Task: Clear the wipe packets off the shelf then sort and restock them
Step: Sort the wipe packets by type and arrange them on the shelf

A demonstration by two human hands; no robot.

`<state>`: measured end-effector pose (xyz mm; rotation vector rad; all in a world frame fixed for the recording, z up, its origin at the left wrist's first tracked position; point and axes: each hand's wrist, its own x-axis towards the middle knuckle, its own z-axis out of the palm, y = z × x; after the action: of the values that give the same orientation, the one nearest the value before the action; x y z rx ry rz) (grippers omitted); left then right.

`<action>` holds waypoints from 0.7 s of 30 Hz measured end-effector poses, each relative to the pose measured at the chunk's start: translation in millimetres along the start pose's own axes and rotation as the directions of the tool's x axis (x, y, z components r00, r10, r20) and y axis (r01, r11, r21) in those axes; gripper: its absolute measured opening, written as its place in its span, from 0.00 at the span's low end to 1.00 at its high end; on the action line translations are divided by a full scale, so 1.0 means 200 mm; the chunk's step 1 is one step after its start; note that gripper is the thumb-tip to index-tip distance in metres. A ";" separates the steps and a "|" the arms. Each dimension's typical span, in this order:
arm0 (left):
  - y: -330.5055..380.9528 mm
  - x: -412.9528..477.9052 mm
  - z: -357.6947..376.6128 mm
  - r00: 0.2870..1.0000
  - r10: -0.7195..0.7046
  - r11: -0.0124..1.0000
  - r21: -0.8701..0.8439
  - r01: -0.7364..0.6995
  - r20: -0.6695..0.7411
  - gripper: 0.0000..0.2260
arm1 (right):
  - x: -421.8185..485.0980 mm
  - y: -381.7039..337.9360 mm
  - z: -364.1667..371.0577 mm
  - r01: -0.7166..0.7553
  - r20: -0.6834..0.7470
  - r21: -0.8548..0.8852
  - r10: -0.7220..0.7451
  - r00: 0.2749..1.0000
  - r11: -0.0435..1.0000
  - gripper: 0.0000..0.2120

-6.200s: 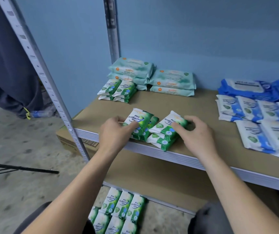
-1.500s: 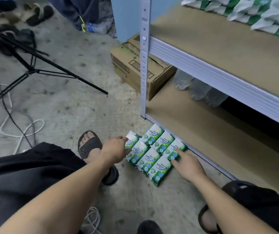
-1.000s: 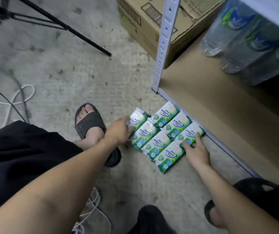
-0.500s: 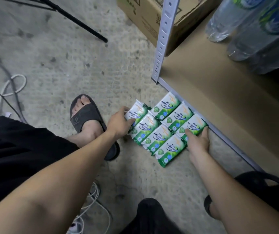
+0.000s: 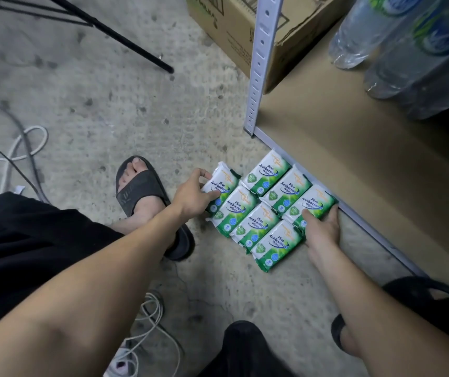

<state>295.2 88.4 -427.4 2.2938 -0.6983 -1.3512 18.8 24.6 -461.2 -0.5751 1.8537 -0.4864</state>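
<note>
Several green-and-white pine antibacterial wipe packets (image 5: 256, 219) lie flat in two tight rows on the concrete floor, against the shelf's bottom rail (image 5: 359, 219). My left hand (image 5: 193, 195) grips the leftmost packet (image 5: 222, 183), with the thumb over its far edge and the fingers on its face. My right hand (image 5: 321, 229) clasps the near end of the rightmost packet (image 5: 313, 202), thumb on its face and fingers along the side next to the rail. Both forearms reach down from the bottom of the view.
A cardboard box (image 5: 234, 31) stands behind the perforated shelf post (image 5: 261, 63). Water bottles (image 5: 408, 50) lie on the bottom shelf board (image 5: 354, 159). My sandalled foot (image 5: 141, 191) is left of the packets. A tripod leg (image 5: 125, 42) and cables (image 5: 19, 148) cross the floor.
My view dropped from the upper shelf to the floor. Both hands came down to the two ends of the packet group and closed on the end packets. The view has moved closer.
</note>
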 end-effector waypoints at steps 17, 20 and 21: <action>0.16 -0.28 -0.17 0.987 0.093 0.995 -0.019 -0.097 -0.130 0.14 | -0.27 -0.18 -0.12 -0.116 0.035 0.254 0.111 0.993 0.960 0.18; 0.22 -0.41 -0.22 0.980 0.144 0.989 -0.016 -0.148 -0.137 0.14 | -0.39 -0.22 -0.16 -0.052 0.062 0.231 0.038 0.997 0.971 0.09; 0.24 -0.45 -0.24 0.978 0.157 0.987 -0.021 -0.161 -0.135 0.15 | -0.45 -0.24 -0.17 -0.033 0.084 0.222 0.015 0.996 0.975 0.08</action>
<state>289.1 107.6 -316.6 2.2266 -0.7912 -1.1182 20.8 41.6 -355.1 -0.4145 1.6984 -0.6364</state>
